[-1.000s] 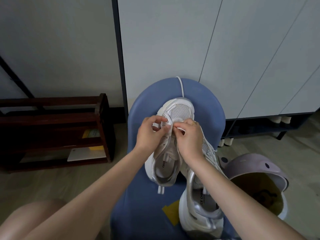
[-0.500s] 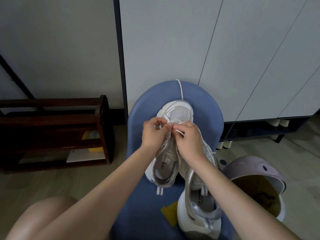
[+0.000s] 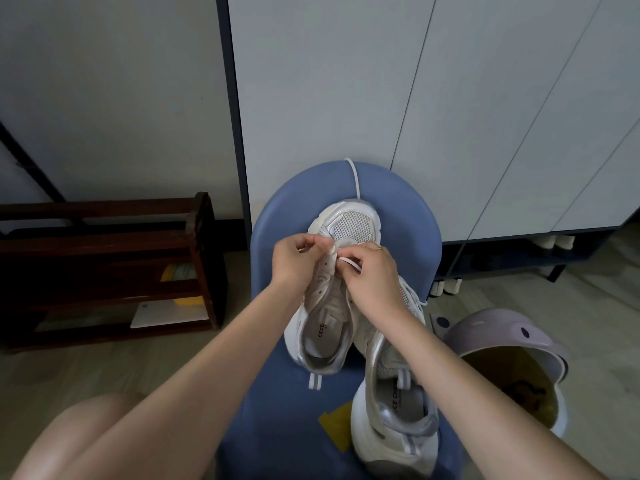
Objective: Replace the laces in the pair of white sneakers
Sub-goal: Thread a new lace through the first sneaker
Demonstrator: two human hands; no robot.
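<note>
Sneakers, two of them, white, sit on a blue chair (image 3: 294, 209) while both hands work a lace at the front eyelets.

Far sneaker (image 3: 332, 296) has a mesh toe at 12 o'clock and a smooth silvery heel; the near sneaker (image 3: 398, 420) lies at its 5 o'clock, touching it. Left hand (image 3: 294, 261) pinches the upper's edge, fingers curled tight. Right hand (image 3: 372, 275) pinches a thin white lace (image 3: 349, 263), fingers curled round it. One rounded lilac bin (image 3: 502, 337) stands at 3 o'clock, one dark wooden rack (image 3: 104, 258) at 9.
</note>
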